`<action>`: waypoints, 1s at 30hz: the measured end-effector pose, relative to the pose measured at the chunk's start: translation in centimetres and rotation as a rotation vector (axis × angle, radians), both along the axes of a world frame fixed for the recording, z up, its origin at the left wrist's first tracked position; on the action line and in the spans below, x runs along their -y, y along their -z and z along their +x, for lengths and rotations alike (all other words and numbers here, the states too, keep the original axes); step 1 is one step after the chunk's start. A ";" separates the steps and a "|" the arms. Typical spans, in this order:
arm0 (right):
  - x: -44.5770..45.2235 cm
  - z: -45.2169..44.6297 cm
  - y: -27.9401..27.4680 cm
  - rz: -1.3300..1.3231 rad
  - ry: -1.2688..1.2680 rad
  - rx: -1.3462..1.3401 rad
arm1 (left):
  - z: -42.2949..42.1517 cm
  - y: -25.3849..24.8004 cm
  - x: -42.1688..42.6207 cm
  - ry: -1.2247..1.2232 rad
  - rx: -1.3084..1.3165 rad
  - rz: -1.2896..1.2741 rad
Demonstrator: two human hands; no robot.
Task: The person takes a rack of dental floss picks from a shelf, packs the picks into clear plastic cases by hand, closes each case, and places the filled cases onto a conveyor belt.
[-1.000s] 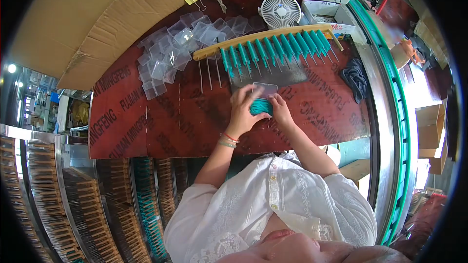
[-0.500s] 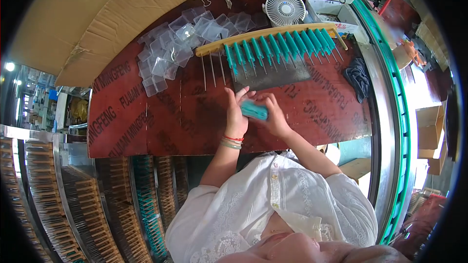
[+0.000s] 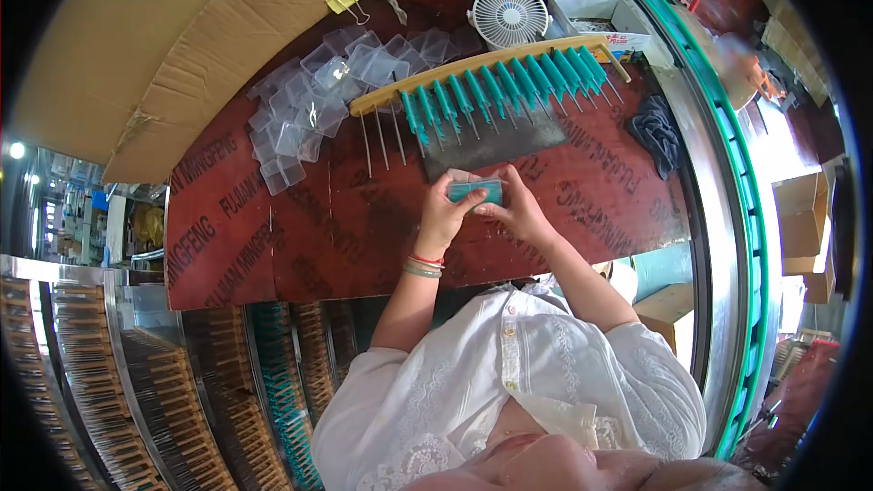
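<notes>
My left hand [image 3: 443,215] and my right hand [image 3: 526,212] come together over the front of the red board. Between them is a small teal block [image 3: 487,191] with a shiny, clear-looking upper edge; its exact kind does not show. My left thumb lies across its face, and the right fingers grip its other end. Just beyond my hands lies a dark flat plate [image 3: 496,147]. Over it leans a wooden rack [image 3: 473,66] with metal rods, most carrying folded teal pieces [image 3: 503,86]; several rods at its left end are bare.
Clear plastic boxes [image 3: 314,114] lie heaped at the back left. A white fan [image 3: 510,15] and a white carton [image 3: 596,16] stand behind the rack. To the right are a dark cloth [image 3: 655,136] and a green-edged metal rail [image 3: 727,218]. More rod racks [image 3: 164,382] hang at lower left.
My hands have closed in around the teal block, and its clear edge now shows. My left fingers, spread before, are wrapped round it. The view has shifted slightly.
</notes>
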State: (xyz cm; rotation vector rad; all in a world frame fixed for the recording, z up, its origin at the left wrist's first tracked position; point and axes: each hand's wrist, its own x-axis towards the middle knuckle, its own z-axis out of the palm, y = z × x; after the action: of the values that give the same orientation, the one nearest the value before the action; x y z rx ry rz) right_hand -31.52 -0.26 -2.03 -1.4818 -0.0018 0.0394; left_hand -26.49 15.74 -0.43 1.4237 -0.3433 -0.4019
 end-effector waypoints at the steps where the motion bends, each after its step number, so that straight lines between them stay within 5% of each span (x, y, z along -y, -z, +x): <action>1: 0.1 -0.1 -0.3 -0.002 0.005 0.002 | 0.0 0.0 0.1 -0.030 0.050 0.011; 4: 0.3 -0.9 -3.3 -0.783 0.313 0.494 | -0.5 -0.7 0.7 -0.072 0.103 0.041; 12: 3.3 -0.9 -3.8 -1.131 0.137 0.559 | -1.4 -0.2 2.6 -0.048 0.235 0.101; 21: 4.1 -1.5 -1.9 -1.171 0.083 0.475 | -2.3 -0.5 3.1 0.021 0.264 0.188; 26: 4.2 -2.0 -1.3 -0.835 0.111 0.385 | -2.3 0.2 2.9 0.062 0.051 0.053; 30: 4.2 -2.6 -1.6 -0.681 0.026 0.189 | -3.0 -0.1 3.1 0.008 0.130 0.049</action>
State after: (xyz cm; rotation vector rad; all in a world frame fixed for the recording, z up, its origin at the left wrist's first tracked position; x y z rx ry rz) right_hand -34.11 -4.42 -0.41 -2.1615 -0.1339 -0.1344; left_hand -29.49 12.63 -0.38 1.5001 -0.4466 -0.3265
